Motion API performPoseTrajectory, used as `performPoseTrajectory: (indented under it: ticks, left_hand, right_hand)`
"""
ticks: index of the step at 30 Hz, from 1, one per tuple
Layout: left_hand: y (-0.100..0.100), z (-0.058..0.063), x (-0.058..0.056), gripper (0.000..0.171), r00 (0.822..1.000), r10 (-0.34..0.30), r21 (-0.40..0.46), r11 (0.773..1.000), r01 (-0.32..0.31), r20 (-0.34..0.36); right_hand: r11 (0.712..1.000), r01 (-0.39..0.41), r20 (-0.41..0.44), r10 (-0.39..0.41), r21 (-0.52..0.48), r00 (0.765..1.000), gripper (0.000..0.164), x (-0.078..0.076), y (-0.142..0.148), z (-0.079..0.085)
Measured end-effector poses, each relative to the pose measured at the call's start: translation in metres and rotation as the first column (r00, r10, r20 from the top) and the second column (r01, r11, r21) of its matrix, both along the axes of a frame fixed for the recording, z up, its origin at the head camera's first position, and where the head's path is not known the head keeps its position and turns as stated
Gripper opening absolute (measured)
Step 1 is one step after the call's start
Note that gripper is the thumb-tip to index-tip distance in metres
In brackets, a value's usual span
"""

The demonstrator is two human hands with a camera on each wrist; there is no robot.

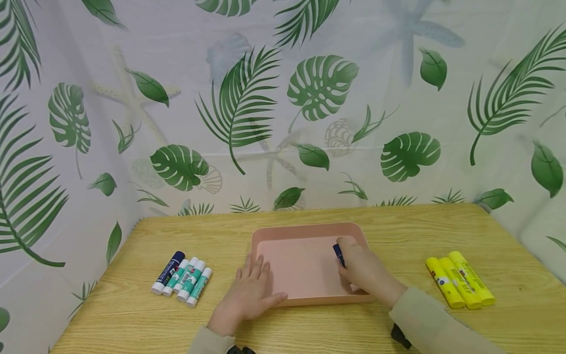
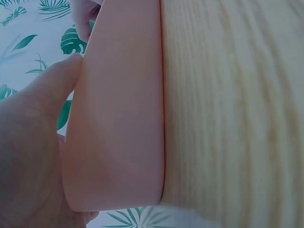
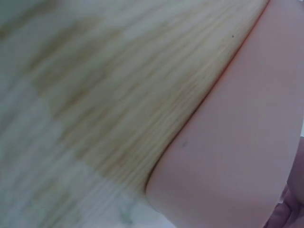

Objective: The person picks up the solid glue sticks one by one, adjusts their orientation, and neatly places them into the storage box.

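A shallow pink tray (image 1: pixel 305 231) lies in the middle of the table in the head view. My right hand (image 1: pixel 364 268) reaches over its right side and grips a dark blue glue stick (image 1: pixel 338 254); most of the stick is hidden by the hand. At the tray's front left corner rests my left hand (image 1: pixel 249 292), its fingers straight and spread and its thumb on the front rim. In the left wrist view the thumb (image 2: pixel 59 80) touches the top edge of the tray wall (image 2: pixel 118 118). The right wrist view shows the tray's outer wall (image 3: pixel 228 142), with fingers (image 3: pixel 280 216) partly visible behind it.
Left of the tray lie several teal and white glue sticks (image 1: pixel 191 280) and one dark blue glue stick (image 1: pixel 168 272) in a row. To the right are three yellow glue sticks (image 1: pixel 460 282). A leaf-patterned cloth (image 1: pixel 265 123) hangs behind the wooden table (image 1: pixel 212 231).
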State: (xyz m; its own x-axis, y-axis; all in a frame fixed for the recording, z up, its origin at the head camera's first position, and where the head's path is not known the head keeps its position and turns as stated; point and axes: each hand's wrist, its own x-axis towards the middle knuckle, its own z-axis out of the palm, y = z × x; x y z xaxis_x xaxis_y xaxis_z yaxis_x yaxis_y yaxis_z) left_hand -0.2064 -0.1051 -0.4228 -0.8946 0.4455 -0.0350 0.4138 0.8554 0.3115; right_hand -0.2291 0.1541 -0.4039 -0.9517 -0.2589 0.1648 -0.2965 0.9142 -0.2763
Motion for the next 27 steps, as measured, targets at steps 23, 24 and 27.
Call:
performPoseTrajectory:
  ticks: [23,24,27]
  left_hand:
    - [0.001,-0.001,-0.001,0.084,1.000,0.003,0.001,1.000,-0.003,0.007]
    - [0.001,-0.001,-0.001,0.084,1.000,0.002,0.001,1.000,-0.002,0.008]
    - [0.001,0.000,-0.001,0.084,1.000,0.001,-0.002,1.000,-0.001,0.008]
  right_hand:
    - [0.994,-0.029,0.145,0.014,0.103,0.989,0.023,-0.012,-0.003,0.002]
    - [0.993,-0.033,0.139,0.016,0.117,0.990,0.021,-0.012,-0.004,0.002]
    - [0.990,-0.033,0.132,0.015,0.135,0.991,0.019,-0.011,-0.005,0.003]
